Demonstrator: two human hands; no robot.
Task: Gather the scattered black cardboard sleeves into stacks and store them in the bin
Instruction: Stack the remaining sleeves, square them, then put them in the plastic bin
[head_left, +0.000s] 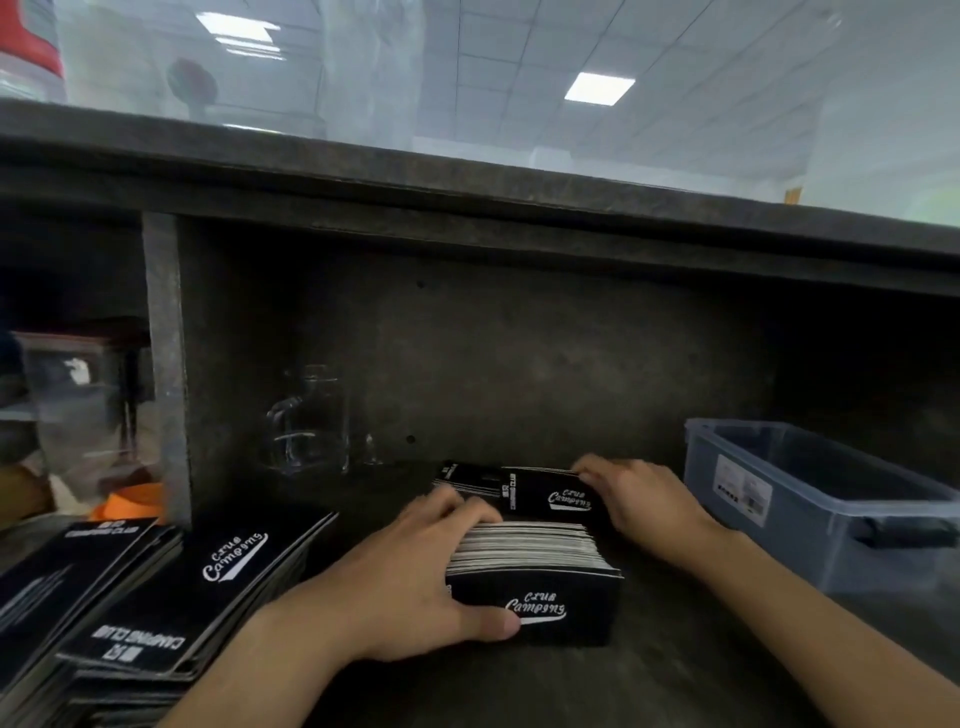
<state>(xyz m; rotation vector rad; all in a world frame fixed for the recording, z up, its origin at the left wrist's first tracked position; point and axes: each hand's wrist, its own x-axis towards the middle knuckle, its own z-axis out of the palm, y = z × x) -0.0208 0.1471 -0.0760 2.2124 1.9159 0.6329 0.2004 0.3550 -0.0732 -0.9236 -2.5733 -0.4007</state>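
Your left grip (415, 577) clasps the upright stack of black cardboard sleeves (535, 571) w/ white "Camping Club" script, thumb across the front face, fingers curled over the top edges. Your right grip (634, 499) grasps the far end of the same stack, fingertips hooked on the rear sleeves. Stack stands on the dark surface (675, 675), btwn the loose flat pile of black sleeves (156, 597) at left & the blue-grey plastic bin (810, 535) at right, apart from both. A clear glass jar (306, 421) sits behind.

Packing workshop: dark workbench shelf (467, 171), panel-lit grid ceiling (675, 57), plastic bin (810, 525), printed sleeve stacks (208, 587).
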